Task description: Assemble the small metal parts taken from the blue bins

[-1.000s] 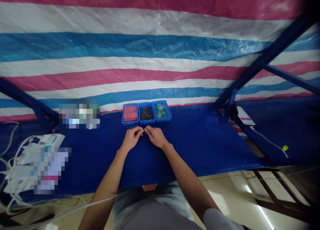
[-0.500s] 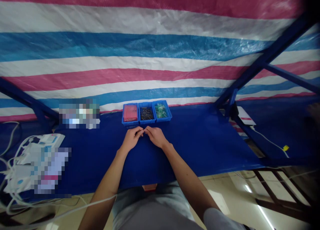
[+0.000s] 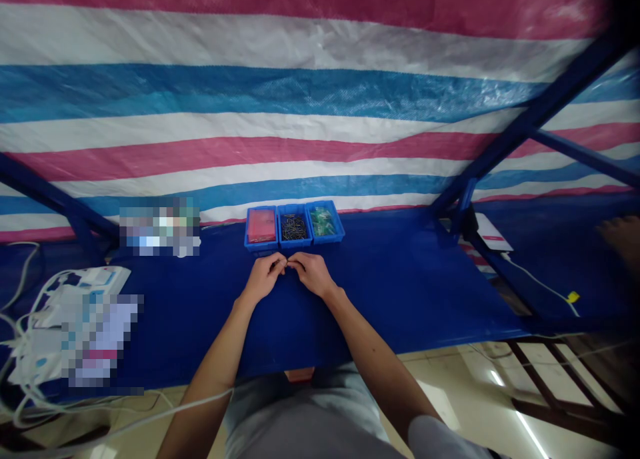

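Note:
My left hand (image 3: 265,277) and my right hand (image 3: 311,272) meet fingertip to fingertip just above the blue table, both closed in a pinch. Whatever they pinch is too small to make out. Directly beyond them stand three blue bins side by side. The left bin holds flat red plastic pieces (image 3: 261,226). Dark metal pieces that look like screws or nails (image 3: 294,227) fill the middle one. In the right bin lie small clear-and-green packets (image 3: 323,221).
A power strip (image 3: 114,280) with tangled white cables lies at the left, beside blurred-out items. A white device (image 3: 493,232) with a cable sits at the right, past a blue frame post (image 3: 463,202). Another person's hand (image 3: 623,236) shows at the right edge. A striped sheet (image 3: 300,126) hangs behind.
My fingertips have shifted slightly and the right fingers now overlap the left ones more closely. Another person's hand has come in at the right edge. The bins have stayed put.

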{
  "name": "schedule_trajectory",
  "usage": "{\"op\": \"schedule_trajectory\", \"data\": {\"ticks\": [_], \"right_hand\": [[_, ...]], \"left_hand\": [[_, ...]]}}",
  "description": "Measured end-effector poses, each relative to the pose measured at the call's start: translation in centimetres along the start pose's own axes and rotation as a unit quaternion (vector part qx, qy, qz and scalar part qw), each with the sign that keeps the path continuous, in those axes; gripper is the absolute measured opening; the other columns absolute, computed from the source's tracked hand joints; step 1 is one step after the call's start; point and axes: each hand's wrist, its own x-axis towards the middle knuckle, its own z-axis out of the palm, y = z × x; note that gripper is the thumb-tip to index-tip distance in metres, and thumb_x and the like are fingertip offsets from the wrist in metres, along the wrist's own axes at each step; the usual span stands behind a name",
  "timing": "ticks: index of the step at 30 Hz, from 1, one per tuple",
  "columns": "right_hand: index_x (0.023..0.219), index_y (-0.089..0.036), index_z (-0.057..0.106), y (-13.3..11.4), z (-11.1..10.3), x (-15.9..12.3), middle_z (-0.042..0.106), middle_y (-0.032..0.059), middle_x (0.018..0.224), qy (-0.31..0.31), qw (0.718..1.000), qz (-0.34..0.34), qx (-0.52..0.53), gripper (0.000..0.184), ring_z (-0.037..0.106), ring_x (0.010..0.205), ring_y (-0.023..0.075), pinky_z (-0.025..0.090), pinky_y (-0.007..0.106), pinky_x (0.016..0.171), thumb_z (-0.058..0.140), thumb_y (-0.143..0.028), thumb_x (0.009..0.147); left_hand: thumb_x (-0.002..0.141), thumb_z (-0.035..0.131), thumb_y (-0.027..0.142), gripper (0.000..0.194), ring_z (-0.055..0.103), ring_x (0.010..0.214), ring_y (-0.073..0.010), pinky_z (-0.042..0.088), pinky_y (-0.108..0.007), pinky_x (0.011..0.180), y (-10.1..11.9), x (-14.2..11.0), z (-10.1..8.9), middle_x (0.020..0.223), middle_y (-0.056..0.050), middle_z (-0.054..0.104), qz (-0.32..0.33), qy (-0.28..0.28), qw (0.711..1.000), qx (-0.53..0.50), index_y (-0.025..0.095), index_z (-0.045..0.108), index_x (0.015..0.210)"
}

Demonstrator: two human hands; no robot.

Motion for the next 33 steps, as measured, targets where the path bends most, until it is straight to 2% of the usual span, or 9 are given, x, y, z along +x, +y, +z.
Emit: {"op": "schedule_trajectory", "data": {"ticks": [6,10,13,19,24,29,33], "right_hand": [[0.106,-0.022,0.068,-0.47,-0.48,0.2,0.072,0.0048,0.1,-0.006,1.0,0.005,-0.009,0.022,0.067,0.09,0.0158,0.045,0.024,0.081,0.049,-0.033,0.103],[0.097,-0.021,0.066,-0.75,-0.8,0.28,0.07,0.0024,0.087,-0.042,0.998,0.02,-0.048,0.026,0.064,0.076,0.0138,0.041,0.022,0.071,0.044,-0.033,0.105],[0.092,-0.021,0.064,-0.74,-0.8,0.24,0.068,0.0011,0.081,-0.054,0.997,0.019,-0.055,0.025,0.061,0.071,0.0128,0.038,0.022,0.068,0.044,-0.028,0.105],[0.092,-0.021,0.067,-0.37,-0.53,0.1,0.069,0.0024,0.085,-0.036,0.999,0.003,-0.029,0.021,0.064,0.079,0.0145,0.042,0.023,0.077,0.048,-0.022,0.102],[0.093,-0.021,0.068,-0.04,-0.28,0.0,0.071,0.0023,0.088,-0.024,1.0,0.001,-0.004,0.019,0.066,0.083,0.0147,0.043,0.023,0.078,0.05,-0.019,0.1],[0.094,-0.021,0.067,-0.08,-0.37,0.04,0.072,0.0022,0.093,-0.002,1.0,-0.003,0.006,0.014,0.066,0.083,0.0148,0.043,0.023,0.077,0.054,-0.025,0.1],[0.102,-0.021,0.065,-0.36,-0.58,0.14,0.071,0.0033,0.097,-0.011,1.0,-0.007,-0.003,0.017,0.065,0.086,0.0153,0.042,0.023,0.078,0.051,-0.03,0.102]], "left_hand": [[0.098,0.046,0.034,0.028,0.06,0.067,-0.015,0.044,-0.024,0.069,0.18,-0.01,0.08,0.069,0.0,0.063,0.001,0.016,1.0,-0.003,0.018,0.062,0.082],[0.098,0.047,0.037,0.029,0.059,0.066,-0.0146,0.044,-0.023,0.068,0.14,-0.02,0.22,0.069,0.0,0.063,0.005,0.034,0.999,-0.005,0.019,0.063,0.082],[0.099,0.047,0.036,0.029,0.059,0.065,-0.0141,0.043,-0.023,0.066,0.06,-0.04,0.25,0.069,0.001,0.063,0.011,0.027,1.0,0.006,0.018,0.063,0.082],[0.098,0.047,0.034,0.029,0.057,0.062,-0.0134,0.04,-0.023,0.064,0.02,-0.11,0.17,0.066,0.001,0.062,0.016,0.008,1.0,0.019,0.018,0.064,0.081],[0.098,0.047,0.034,0.03,0.057,0.06,-0.013,0.04,-0.023,0.063,0.17,-0.11,0.06,0.065,0.002,0.062,0.011,0.002,1.0,0.012,0.017,0.064,0.08],[0.098,0.048,0.034,0.03,0.056,0.061,-0.013,0.039,-0.023,0.064,0.22,-0.08,0.04,0.065,0.002,0.06,0.006,0.01,1.0,0.013,0.017,0.064,0.08],[0.098,0.048,0.032,0.028,0.056,0.063,-0.0129,0.039,-0.022,0.064,0.09,-0.06,0.14,0.066,0.002,0.06,0.012,0.023,1.0,0.011,0.017,0.064,0.081]]}}
